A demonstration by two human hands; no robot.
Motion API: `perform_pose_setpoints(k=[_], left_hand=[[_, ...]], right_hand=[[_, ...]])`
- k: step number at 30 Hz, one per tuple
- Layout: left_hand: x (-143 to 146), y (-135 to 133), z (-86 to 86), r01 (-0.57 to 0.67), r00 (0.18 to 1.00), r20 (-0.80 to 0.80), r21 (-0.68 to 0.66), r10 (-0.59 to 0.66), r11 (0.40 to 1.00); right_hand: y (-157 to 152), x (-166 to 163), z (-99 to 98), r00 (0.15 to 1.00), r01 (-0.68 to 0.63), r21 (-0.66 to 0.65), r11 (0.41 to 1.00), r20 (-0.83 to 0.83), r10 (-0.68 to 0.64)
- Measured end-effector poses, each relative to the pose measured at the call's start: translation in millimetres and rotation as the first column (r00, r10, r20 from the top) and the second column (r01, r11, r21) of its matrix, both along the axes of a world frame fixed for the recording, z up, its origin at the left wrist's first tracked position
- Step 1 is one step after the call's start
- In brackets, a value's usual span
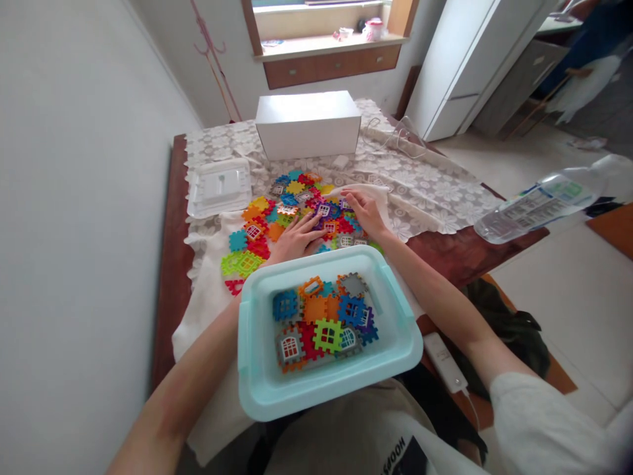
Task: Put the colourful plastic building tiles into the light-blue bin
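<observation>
My left hand lies palm down on a pile of colourful plastic building pieces, its fingers stretched out toward a purple window piece. Across from it, my right hand rests at the pile's right edge, fingers extended, touching pieces there. I see nothing gripped in either hand, though the undersides are hidden. Between my forearms, close to my body, a light-blue plastic bin holds several more pieces, among them a lime-green window piece and a grey one with a white window.
A white box stands at the table's back. To its left lies a clear plastic lid. A lace tablecloth and a white cloth cover the table. A plastic bottle is at right, and a white power strip sits below.
</observation>
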State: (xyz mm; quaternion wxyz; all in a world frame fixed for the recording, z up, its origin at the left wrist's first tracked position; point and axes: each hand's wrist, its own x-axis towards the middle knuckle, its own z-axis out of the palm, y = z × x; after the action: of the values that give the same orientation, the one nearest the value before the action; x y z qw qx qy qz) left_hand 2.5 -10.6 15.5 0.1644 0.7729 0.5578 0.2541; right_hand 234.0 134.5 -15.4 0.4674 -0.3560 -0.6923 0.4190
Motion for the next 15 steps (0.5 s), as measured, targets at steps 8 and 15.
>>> perform_pose_setpoints(k=[8, 15], left_hand=[[-13.1, -3.7, -5.5, -0.111, 0.987, 0.139, 0.186, 0.085, 0.976], [-14.2, -8.1, -4.0, -0.332, 0.912, 0.343, 0.301, 0.223, 0.894]], right_hand=[[-4.2, -1.8, 3.7, 1.0, -0.014, 0.138, 0.99, 0.02, 0.011], [1.0, 0.4, 1.4, 1.0, 0.022, 0.071, 0.997, 0.018, -0.023]])
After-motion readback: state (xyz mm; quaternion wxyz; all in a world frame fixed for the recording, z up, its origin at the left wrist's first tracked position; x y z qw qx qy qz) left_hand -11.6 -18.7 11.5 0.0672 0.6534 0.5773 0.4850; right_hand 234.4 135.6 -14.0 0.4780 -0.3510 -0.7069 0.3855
